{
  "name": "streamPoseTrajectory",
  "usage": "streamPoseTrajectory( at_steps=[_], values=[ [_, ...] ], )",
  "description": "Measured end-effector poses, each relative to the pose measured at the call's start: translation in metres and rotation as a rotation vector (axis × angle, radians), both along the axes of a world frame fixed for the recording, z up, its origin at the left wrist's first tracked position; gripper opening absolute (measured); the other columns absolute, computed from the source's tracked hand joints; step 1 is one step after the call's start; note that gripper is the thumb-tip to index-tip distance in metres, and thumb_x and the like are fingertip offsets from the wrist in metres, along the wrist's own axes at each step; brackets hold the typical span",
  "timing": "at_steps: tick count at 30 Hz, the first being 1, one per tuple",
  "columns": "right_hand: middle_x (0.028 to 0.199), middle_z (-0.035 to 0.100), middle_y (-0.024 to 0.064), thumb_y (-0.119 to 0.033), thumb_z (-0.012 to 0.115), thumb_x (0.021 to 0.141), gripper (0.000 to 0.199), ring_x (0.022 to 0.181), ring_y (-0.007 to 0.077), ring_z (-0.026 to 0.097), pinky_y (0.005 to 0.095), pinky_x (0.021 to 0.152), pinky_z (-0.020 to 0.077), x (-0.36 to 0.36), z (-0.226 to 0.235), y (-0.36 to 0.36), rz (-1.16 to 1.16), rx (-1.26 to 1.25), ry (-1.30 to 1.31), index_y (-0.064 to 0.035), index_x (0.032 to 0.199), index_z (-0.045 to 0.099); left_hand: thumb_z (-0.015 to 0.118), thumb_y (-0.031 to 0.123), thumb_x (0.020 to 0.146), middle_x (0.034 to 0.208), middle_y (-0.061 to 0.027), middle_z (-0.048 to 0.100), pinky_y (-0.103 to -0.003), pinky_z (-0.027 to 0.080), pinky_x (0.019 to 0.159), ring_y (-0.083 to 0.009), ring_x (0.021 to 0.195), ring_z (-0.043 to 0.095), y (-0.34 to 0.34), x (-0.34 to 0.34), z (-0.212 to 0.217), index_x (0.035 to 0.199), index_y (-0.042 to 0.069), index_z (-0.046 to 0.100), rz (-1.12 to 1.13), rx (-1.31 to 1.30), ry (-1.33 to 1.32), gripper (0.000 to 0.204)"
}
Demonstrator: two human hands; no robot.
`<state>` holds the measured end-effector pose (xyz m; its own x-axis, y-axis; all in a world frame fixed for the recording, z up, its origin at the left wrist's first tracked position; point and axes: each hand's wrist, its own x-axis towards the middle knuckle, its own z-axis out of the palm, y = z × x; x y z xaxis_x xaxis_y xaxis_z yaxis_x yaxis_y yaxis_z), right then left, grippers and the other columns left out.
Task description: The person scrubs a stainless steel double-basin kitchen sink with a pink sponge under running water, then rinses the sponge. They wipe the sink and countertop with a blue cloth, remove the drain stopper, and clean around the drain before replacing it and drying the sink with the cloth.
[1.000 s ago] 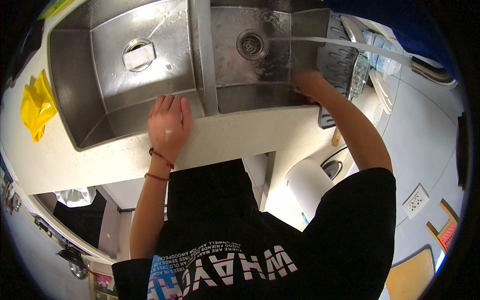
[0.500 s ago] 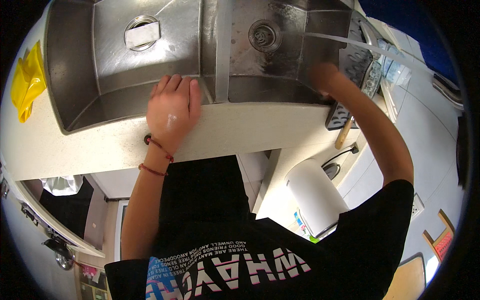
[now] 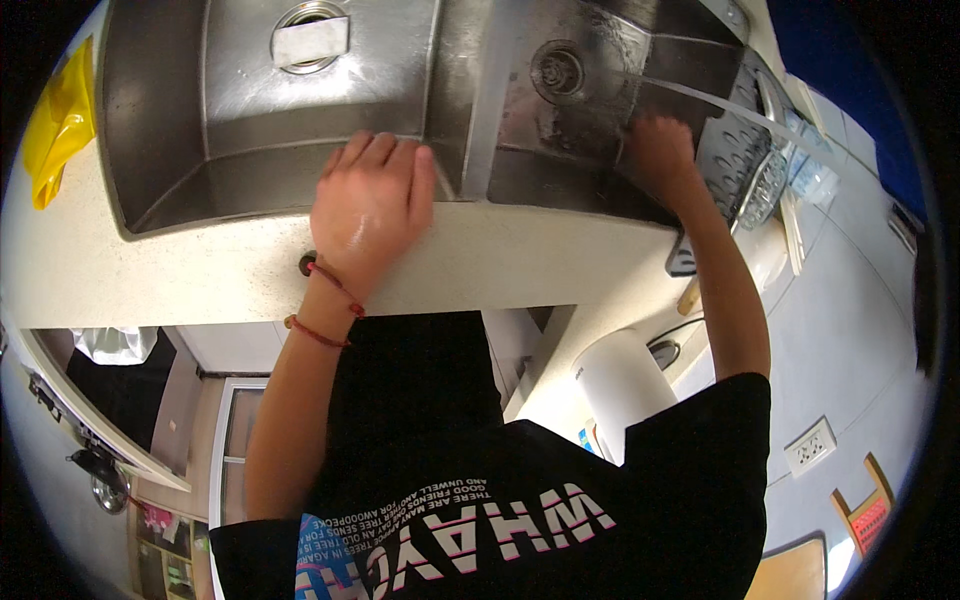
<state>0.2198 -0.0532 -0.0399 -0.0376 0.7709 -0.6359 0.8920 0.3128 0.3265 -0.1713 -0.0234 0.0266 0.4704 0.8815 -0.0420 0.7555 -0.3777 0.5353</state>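
My left hand [image 3: 371, 205] lies over the front rim of the left sink basin [image 3: 240, 178]. Its fingers bend closely together over that rim, and the fingertips are hidden. Inside the right basin [image 3: 560, 182], my right hand [image 3: 660, 150] hovers near the right wall. Motion blurs its fingers, so whether they hold anything is unclear. A thin pale strip [image 3: 690, 95] crosses the picture just beyond it. The round drain [image 3: 558, 72] of the right basin shows to the hand's left. A whitish rectangular piece [image 3: 310, 42] partly covers the left basin's drain.
Yellow plastic [image 3: 62, 125] lies on the counter at far left. Right of the sink are a perforated dark grey tray [image 3: 733, 145], a wooden handle [image 3: 688, 297] and clear plastic containers [image 3: 812, 180]. A white rounded appliance [image 3: 622, 385] stands to the right of my body.
My right hand has moved away from the right basin's front corner, further into the basin. My left hand stays at the rim. The whole view has shifted slightly.
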Motion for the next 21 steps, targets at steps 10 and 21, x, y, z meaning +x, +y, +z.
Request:
streamPoseTrajectory(
  at_steps=[10, 21],
  values=[
    [0.122, 0.054, 0.0172, -0.020, 0.040, 0.094, 0.038, 0.113, 0.0362, 0.054, 0.0622, 0.092, 0.0475, -0.037, 0.044, 0.032, -1.978, 0.407, 1.703, -0.0036, 0.127, 0.048, 0.049, 0.015, 0.093, 0.076, -0.0165, 0.059, -0.045, 0.047, 0.069, -0.0378, 0.075, 0.057, 0.000, 0.003, 0.001, 0.074, 0.000, 0.059, 0.003, -0.006, -0.035, 0.027],
    [0.125, 0.054, 0.0175, -0.025, 0.038, 0.088, 0.043, 0.119, 0.0391, 0.048, 0.0689, 0.102, 0.0329, -0.030, 0.028, 0.016, -2.065, 0.349, 2.614, -0.0059, 0.125, 0.051, 0.046, 0.016, 0.096, 0.071, -0.0189, 0.053, -0.048, 0.042, 0.063, -0.0400, 0.069, 0.052, 0.001, 0.005, 0.009, 0.071, -0.001, 0.051, 0.008, -0.068, -0.051, 0.031]
  ],
)
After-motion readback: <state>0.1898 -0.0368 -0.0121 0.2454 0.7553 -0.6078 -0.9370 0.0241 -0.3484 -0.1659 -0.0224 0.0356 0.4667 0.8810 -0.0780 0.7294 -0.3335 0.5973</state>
